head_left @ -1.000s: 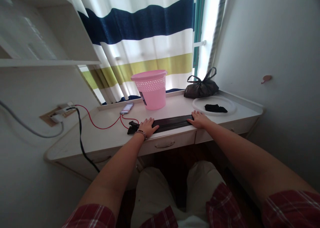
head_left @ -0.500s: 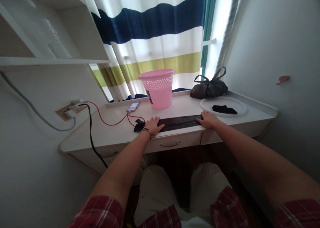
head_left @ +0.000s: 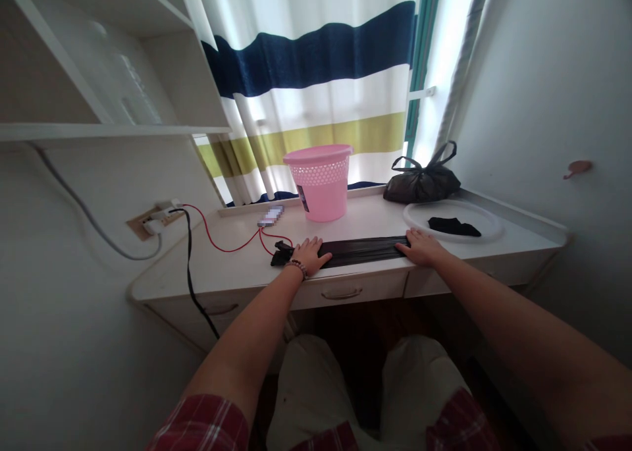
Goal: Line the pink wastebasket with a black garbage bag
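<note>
A black plastic bag (head_left: 363, 253), flattened into a long strip, lies along the front of the white desk. My left hand (head_left: 309, 255), with a beaded bracelet at the wrist, rests flat on its left part, fingers spread. Past that hand the bag's bunched end (head_left: 281, 254) sticks out. My right hand (head_left: 419, 247) lies on the strip's right end with the fingers stretched out, covering that end. Between my hands the plastic looks taut and creased lengthwise.
Behind the strip stands a pink wastebasket (head_left: 323, 187). A tied black bag (head_left: 422, 184) sits at the back right, near a pale ring (head_left: 412, 214) with a folded black item (head_left: 453, 226). A phone (head_left: 271, 216) on a red cable lies left. Drawers (head_left: 365, 286) front the desk.
The whole view has shifted slightly, so things appear a little lower and further right. Both hands stay on the black plastic strip, in nearly the same places.
</note>
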A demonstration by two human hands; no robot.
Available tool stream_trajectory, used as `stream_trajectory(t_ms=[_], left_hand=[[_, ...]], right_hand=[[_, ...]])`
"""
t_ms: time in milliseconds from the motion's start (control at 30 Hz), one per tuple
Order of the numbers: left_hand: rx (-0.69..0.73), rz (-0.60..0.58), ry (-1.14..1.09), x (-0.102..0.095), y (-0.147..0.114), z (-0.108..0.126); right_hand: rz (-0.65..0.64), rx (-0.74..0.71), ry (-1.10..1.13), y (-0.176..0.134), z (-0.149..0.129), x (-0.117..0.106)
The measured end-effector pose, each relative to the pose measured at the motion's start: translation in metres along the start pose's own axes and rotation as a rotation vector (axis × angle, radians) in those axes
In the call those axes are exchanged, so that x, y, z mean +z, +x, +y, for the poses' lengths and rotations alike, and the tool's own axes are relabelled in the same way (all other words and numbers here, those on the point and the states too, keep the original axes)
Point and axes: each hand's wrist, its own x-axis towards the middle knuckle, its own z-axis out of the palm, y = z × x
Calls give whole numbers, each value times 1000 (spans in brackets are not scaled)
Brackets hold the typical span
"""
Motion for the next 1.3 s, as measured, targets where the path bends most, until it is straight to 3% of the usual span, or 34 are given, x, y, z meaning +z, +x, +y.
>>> stream_trajectory(t_ms=[300,567,667,833,1000,1067,1200,1300], left_hand=[[27,-10,10,-3,1,0],[219,16,73,-11,26,15],[221,30,83,-17,47,19],[141,140,84,-34,67,37],[303,229,-22,-30,41,71],[305,235,-54,-26,25,76],[266,266,-90,-25,1,67],[319,268,-127,-27,-11,56]], right_hand=[[36,-46,5,-16,6,-8],[200,-106,13,-70,33,-14],[250,-91,1,-89,35,-27],[187,-37,-54,-106,14,-60],[105,-125,9,-106,-3,-74],[126,-122,12,-102,-5,-75],[209,-154,69,-88,-23,-81],[161,-274,133,-79,-56,-87]])
